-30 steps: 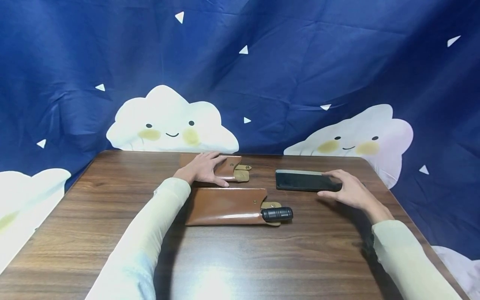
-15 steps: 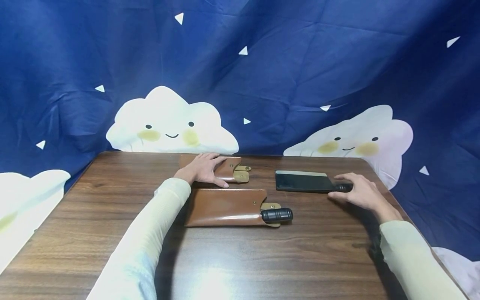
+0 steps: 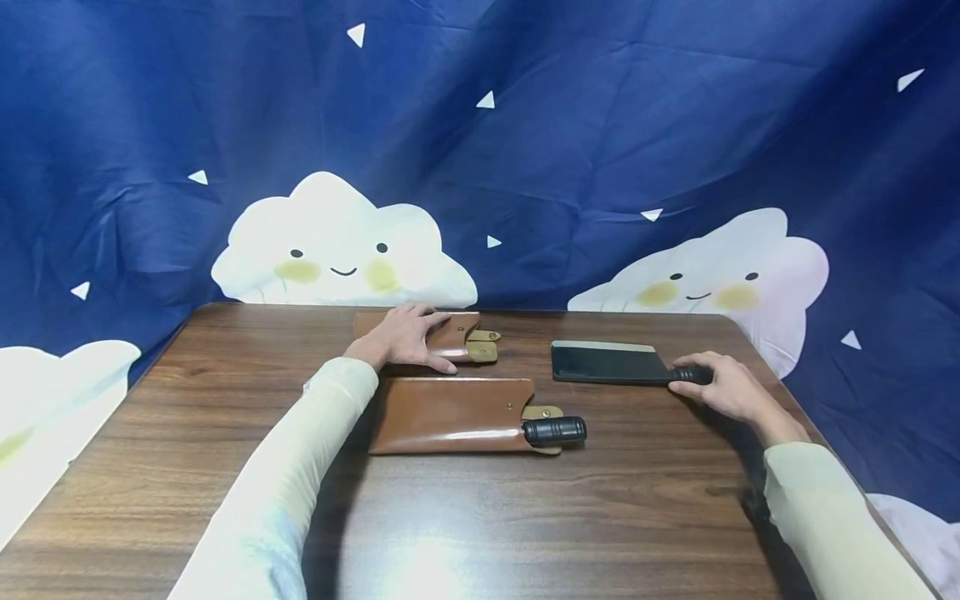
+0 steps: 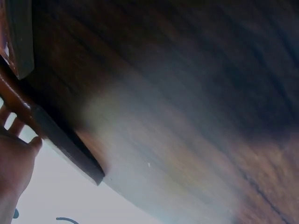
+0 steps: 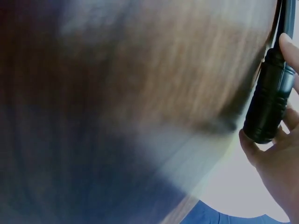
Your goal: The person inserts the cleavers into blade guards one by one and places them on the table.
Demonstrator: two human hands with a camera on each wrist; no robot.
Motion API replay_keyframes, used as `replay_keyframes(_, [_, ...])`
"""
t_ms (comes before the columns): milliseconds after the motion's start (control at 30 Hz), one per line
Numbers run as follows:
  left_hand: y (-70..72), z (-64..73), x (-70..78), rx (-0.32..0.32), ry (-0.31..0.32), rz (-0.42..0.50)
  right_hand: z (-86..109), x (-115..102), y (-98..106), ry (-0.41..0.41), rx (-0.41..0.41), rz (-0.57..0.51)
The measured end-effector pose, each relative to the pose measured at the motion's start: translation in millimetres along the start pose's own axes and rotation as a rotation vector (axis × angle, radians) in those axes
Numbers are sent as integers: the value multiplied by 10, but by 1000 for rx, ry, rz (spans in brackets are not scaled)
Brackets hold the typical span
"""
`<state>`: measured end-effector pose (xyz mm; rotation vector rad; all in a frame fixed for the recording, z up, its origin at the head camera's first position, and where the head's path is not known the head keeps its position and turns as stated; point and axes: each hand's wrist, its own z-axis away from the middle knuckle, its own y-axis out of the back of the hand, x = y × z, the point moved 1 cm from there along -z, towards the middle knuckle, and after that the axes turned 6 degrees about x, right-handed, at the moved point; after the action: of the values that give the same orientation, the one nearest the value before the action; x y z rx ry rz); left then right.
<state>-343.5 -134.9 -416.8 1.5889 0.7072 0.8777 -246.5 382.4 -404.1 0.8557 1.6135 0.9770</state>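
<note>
In the head view my left hand (image 3: 403, 337) rests on the far brown leather sheath (image 3: 456, 335), fingers spread over it and thumb at its near side. The left wrist view shows my fingertips (image 4: 35, 143) against that sheath's upper surface. A cleaver (image 3: 609, 364) with a black blade and pale edge lies flat at the back right. My right hand (image 3: 731, 387) holds its black handle (image 5: 266, 100) between thumb and fingers. Nearer to me lies a second brown leather sheath (image 3: 450, 414), with a black handle (image 3: 555, 429) sticking out of its mouth.
Everything lies on a dark wood-grain table (image 3: 570, 517) with rounded back corners. Behind it hangs a blue curtain (image 3: 540, 150) printed with smiling clouds and white triangles.
My right hand has slid rightward along the cleaver's handle, uncovering where it meets the blade. The cleaver's blade stays in place, and my left hand stays on the far sheath.
</note>
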Motion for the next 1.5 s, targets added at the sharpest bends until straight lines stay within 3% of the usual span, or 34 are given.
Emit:
replay_keyframes(500, [62, 84, 8, 81, -19, 2, -33, 39, -33, -18, -1, -35])
replay_keyframes(967, [111, 142, 18, 75, -18, -27, -14, 7, -23, 19, 24, -134])
replay_keyframes(1233, [84, 149, 46, 108, -41, -40, -2, 0, 0, 44, 49, -184])
replay_keyframes(1500, [120, 135, 57, 136, -45, -34, -26, -79, 38, 93, 187, -152])
